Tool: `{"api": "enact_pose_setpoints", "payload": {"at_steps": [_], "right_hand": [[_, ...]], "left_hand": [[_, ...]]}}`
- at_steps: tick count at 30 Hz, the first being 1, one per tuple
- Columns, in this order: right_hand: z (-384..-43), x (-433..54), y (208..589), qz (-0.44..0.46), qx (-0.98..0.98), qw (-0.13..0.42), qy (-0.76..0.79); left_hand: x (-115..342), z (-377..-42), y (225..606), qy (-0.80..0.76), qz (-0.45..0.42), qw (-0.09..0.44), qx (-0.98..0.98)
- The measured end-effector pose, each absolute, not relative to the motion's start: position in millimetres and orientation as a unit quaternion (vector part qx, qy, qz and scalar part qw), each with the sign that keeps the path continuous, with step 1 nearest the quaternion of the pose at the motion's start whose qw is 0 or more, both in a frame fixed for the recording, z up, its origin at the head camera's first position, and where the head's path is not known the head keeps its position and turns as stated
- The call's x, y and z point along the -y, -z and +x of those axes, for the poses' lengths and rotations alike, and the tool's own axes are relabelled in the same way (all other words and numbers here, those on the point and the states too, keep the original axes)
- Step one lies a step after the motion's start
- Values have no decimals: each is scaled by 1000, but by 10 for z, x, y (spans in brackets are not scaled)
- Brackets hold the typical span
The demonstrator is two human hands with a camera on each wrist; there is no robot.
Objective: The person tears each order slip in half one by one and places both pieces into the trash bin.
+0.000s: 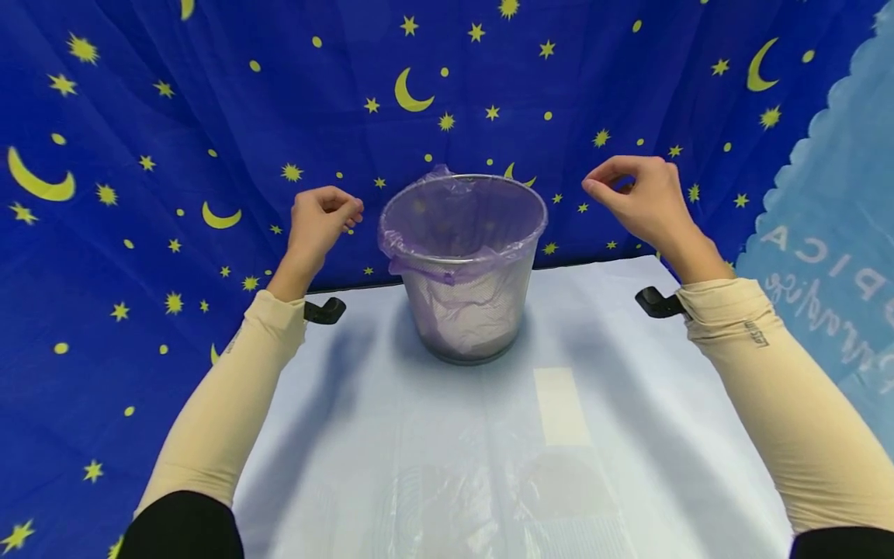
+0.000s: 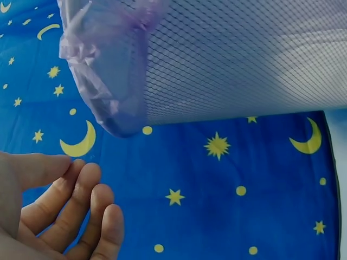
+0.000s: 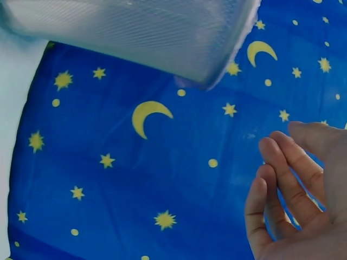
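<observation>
A mesh wastebasket [image 1: 469, 310] stands upright on the white table, lined with a thin purple plastic bag [image 1: 447, 272]. The bag's edge is folded over the rim all round and bunches up at the left side. To the left of the basket my left hand [image 1: 317, 225] is raised near rim height, thumb close to the forefinger and nothing in it. My right hand [image 1: 646, 198] is raised on the other side, apart from the rim, its fingers loosely bent and holding nothing. Both wrist views show a gap between the fingertips and the basket.
The white tabletop [image 1: 454, 435] has a pale rectangular patch [image 1: 561, 405] in front of the basket. Behind it hangs a blue cloth [image 1: 265, 116] with yellow moons and stars. A light blue cloth [image 1: 831, 233] with lettering hangs at the right.
</observation>
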State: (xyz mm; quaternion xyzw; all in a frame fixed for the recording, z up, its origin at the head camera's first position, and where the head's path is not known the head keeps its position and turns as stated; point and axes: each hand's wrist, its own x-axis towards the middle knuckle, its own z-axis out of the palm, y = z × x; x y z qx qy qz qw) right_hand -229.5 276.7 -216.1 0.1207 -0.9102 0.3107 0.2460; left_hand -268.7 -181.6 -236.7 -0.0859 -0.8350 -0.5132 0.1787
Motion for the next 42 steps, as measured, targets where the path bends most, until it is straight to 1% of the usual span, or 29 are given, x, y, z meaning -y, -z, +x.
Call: {"api": "enact_pose_setpoints", "payload": {"at_steps": [5,13,18,23,28,34,42], "right_hand": [[-2262,-2811,2312,116,908,246,-317],[-2182,-2713,2657,143,897,263,-327],[-2110,-2674,2865,130,894,266,-335],[-2110,-2672,2980,125,892,275,-336],[-2111,-2660,3196,127,891,265,-347],[-2083,-2666,3523,110,885,259,-372],[-2054,-2660,3698,112,876,267,-385]], "left_hand": [[1850,-2685,2482,514,-82,163,838],[1904,-2592,2753,503,-71,158,847],[1937,-2543,2897,515,-63,141,843],[1941,-2521,2982,522,-61,141,839],[1928,-2486,3151,537,-66,135,830],[1897,-2426,3370,548,-70,119,825],[1878,-2391,3485,552,-73,124,822]]}}
